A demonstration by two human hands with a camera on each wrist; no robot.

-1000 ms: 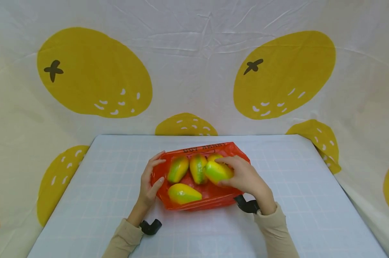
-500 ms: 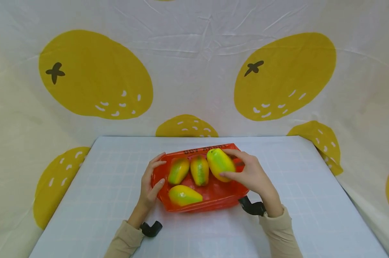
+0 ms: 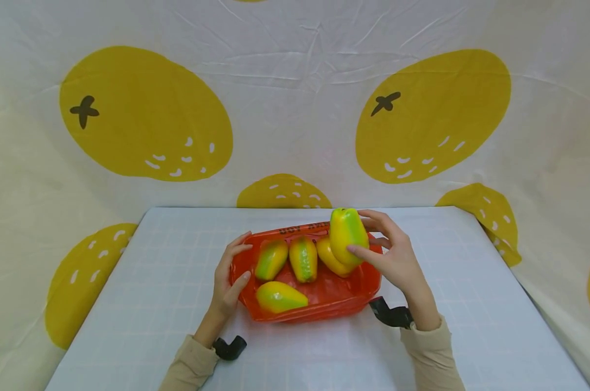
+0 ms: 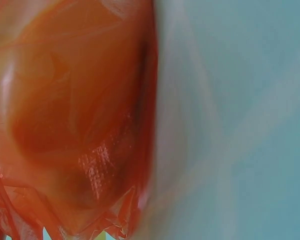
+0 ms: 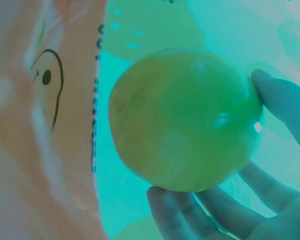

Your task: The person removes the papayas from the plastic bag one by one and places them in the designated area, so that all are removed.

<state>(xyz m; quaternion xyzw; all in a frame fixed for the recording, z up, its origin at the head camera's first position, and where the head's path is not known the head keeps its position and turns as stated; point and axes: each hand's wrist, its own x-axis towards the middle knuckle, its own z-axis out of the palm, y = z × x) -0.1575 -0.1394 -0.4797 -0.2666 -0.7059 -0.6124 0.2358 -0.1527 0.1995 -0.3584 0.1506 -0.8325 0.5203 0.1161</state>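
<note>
My right hand (image 3: 393,252) holds a yellow-green papaya (image 3: 349,236) between thumb and fingers, raised over the right end of an opened red plastic bag (image 3: 324,304). The right wrist view shows this papaya (image 5: 185,120) close up, with fingertips on its side. At the bag's left end, my left hand (image 3: 226,277) grips the edge, thumb over the near side. Inside lie several more papayas: one at the back left (image 3: 271,259), one in the middle (image 3: 303,259), one at the front (image 3: 281,296). Another papaya (image 3: 328,256) is partly hidden behind the held one.
A pale checked cloth covers the table (image 3: 471,304). Behind its far edge hangs a white cloth (image 3: 295,108) printed with big yellow fruit. A black elbow-shaped piece sits at each wrist, a left one (image 3: 230,347) and a right one (image 3: 390,315).
My right hand has lifted the papaya up and to the right and turned it more upright, uncovering the papaya under it. My left hand keeps its place on the bag.
</note>
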